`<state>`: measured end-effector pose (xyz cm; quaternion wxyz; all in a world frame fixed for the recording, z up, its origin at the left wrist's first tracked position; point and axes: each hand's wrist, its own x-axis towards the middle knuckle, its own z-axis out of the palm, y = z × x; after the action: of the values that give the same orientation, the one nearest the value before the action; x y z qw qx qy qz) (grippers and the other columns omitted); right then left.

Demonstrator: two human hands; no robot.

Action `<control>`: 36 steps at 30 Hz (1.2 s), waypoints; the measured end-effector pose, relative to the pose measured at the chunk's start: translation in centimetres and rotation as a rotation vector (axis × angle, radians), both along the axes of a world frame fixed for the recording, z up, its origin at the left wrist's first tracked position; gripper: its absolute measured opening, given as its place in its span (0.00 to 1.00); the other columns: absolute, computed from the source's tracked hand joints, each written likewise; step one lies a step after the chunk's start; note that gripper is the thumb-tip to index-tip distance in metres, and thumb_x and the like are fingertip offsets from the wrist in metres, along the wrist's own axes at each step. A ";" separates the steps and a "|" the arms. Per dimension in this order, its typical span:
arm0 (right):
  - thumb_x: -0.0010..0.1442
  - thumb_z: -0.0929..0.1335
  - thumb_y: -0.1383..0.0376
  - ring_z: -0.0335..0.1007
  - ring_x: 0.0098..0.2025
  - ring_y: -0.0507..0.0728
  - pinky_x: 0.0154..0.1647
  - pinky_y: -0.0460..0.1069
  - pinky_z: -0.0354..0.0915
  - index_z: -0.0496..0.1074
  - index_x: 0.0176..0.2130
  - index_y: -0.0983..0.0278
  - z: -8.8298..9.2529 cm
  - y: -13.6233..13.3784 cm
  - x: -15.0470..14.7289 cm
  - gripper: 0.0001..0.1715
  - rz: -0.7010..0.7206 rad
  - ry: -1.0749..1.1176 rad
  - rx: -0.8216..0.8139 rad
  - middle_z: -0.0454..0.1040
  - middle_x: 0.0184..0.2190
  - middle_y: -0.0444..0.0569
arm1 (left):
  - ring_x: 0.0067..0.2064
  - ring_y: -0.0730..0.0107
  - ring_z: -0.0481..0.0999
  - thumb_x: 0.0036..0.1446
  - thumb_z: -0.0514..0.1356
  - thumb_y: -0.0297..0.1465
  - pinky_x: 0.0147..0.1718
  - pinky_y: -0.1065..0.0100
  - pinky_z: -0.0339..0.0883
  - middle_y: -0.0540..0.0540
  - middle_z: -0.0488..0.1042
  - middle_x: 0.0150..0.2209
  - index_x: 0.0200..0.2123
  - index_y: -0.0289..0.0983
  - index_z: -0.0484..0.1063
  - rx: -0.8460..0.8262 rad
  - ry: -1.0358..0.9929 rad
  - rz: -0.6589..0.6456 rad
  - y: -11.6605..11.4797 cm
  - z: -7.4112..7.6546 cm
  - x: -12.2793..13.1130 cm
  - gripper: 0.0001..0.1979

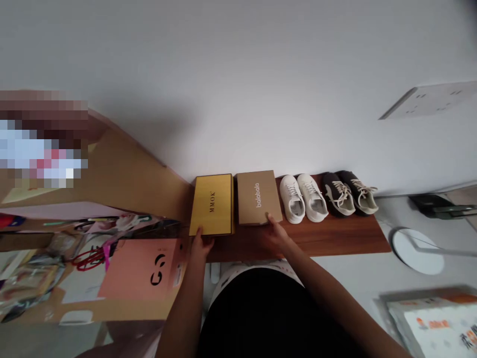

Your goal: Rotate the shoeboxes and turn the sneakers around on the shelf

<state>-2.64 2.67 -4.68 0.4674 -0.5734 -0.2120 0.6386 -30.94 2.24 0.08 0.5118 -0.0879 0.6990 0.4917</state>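
Observation:
Two lidded shoeboxes lie side by side on a dark reddish-brown wooden board against the wall. My left hand (201, 243) grips the near edge of the yellow shoebox (219, 206), lettered MMOK, with its thumb against the front. At the near right corner of the brown shoebox (253, 199), lettered balabala, is my right hand (278, 232), its thumb on the lid and its other fingers mostly hidden. To the right stand a pair of white sneakers (312, 196) and a pair of black shoes (337, 194) with pale laces.
The wooden board (335, 238) ends at the right beside a round white base (419, 251). On the left, a cluttered desk holds a pink box (137, 268) and a red cord (89, 259). A wall socket panel (432, 99) and a white package (436, 323) are at the right.

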 end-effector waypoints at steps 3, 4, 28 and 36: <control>0.51 0.70 0.41 0.76 0.48 0.62 0.43 0.54 0.76 0.70 0.41 0.60 0.4 0.3 -1.9 0.29 -0.211 -0.005 -0.037 0.79 0.41 0.53 | 0.34 0.71 0.75 0.58 0.62 0.33 0.37 0.64 0.73 0.48 0.74 0.39 0.43 0.43 0.70 0.053 0.019 -0.020 -0.2 0.9 -0.1 0.09; 0.51 0.71 0.41 0.76 0.47 0.62 0.43 0.55 0.76 0.69 0.42 0.61 0.7 -0.1 -2.0 0.30 -0.268 -0.045 -0.036 0.78 0.41 0.53 | 0.36 0.69 0.76 0.58 0.62 0.33 0.38 0.63 0.73 0.48 0.75 0.41 0.45 0.43 0.69 0.096 0.071 -0.032 -0.7 1.3 -0.2 0.11; 0.61 0.66 0.73 0.70 0.50 0.61 0.53 0.51 0.63 0.75 0.47 0.63 1.0 -1.5 -5.7 0.15 0.791 -1.369 0.401 0.77 0.46 0.55 | 0.60 0.49 0.68 0.59 0.56 0.23 0.59 0.52 0.61 0.37 0.70 0.60 0.60 0.44 0.70 0.118 1.245 -1.745 -4.2 -2.8 0.3 0.26; 0.63 0.65 0.67 0.71 0.55 0.62 0.58 0.55 0.66 0.72 0.54 0.65 1.8 -5.7 3.7 0.20 0.563 -1.167 0.348 0.73 0.55 0.58 | 0.61 0.46 0.70 0.53 0.62 0.27 0.61 0.54 0.60 0.31 0.68 0.61 0.58 0.35 0.70 -0.009 0.832 -1.592 -6.9 -1.8 3.8 0.27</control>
<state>1.06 -3.02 -2.83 0.1773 -0.6638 -0.6712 0.2781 -27.15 -4.62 -1.69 0.4061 0.6058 0.6839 -0.0192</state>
